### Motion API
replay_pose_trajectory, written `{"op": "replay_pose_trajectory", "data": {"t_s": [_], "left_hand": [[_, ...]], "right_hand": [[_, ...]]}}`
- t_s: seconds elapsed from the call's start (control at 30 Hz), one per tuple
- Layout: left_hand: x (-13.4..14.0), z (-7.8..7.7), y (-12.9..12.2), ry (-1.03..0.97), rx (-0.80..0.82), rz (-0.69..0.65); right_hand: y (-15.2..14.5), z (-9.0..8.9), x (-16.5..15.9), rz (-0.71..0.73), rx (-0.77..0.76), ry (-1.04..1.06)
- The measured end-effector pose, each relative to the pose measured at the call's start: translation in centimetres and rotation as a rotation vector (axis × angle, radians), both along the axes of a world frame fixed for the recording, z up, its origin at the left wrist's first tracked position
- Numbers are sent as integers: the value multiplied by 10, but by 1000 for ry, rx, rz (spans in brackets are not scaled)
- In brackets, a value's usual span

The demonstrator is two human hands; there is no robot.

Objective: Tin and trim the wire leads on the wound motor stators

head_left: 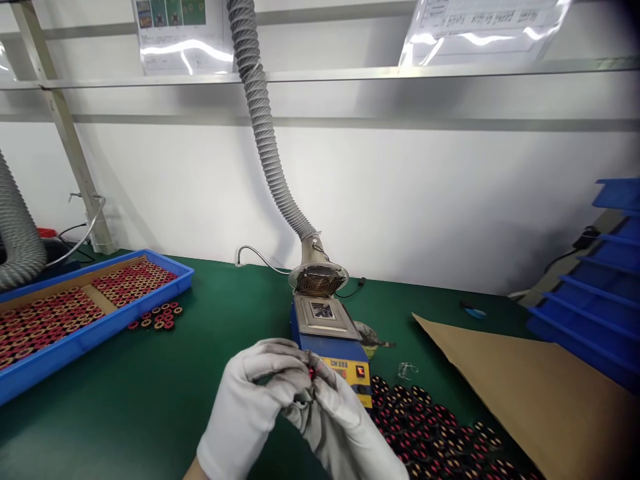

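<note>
My left hand (260, 383), in a white glove, is closed in a pinch at the bottom centre. My right hand (345, 413), also white-gloved, meets it there with its fingers closed. Between the fingertips of both hands shows a small red part (311, 373), mostly covered by the gloves; it resembles the round toothed parts nearby. Just beyond the hands stands a blue and yellow solder pot (327, 343) with a square metal top. To the right of my right hand lies a spread pile of round black, red and tan toothed parts (425, 427).
A blue tray (100, 337) with rows of red and tan parts is at left, a few loose parts (163, 317) beside it. A fume hose (265, 133) hangs above the pot. Right are a cardboard sheet (540, 380), stacked blue trays (590, 313) and a small bowl (369, 337).
</note>
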State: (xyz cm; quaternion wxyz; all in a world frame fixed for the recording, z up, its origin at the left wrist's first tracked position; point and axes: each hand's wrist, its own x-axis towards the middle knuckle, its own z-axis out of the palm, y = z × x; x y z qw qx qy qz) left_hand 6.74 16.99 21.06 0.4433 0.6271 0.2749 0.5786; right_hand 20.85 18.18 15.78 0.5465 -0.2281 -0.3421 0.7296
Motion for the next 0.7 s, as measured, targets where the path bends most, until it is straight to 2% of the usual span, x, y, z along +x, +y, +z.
{"op": "replay_pose_trajectory", "data": {"t_s": [0.1, 0.2, 0.3, 0.37, 0.47, 0.6, 0.7], "left_hand": [[-5, -2, 0, -111, 101, 99], [-11, 1, 0, -139, 80, 150], [-6, 4, 0, 39, -22, 20], [0, 4, 0, 75, -23, -6], [0, 2, 1, -6, 49, 83], [-12, 3, 2, -84, 8, 209], [-12, 4, 0, 151, 50, 152]], "right_hand": [[-5, 2, -4, -24, 3, 31], [-10, 6, -9, -26, 4, 96], [-10, 11, -8, 4, -14, 129], [-8, 13, -6, 42, -34, 135], [-12, 18, -5, 112, -85, 174], [-30, 28, -9, 91, -104, 298], [-37, 29, -13, 37, -74, 341]]}}
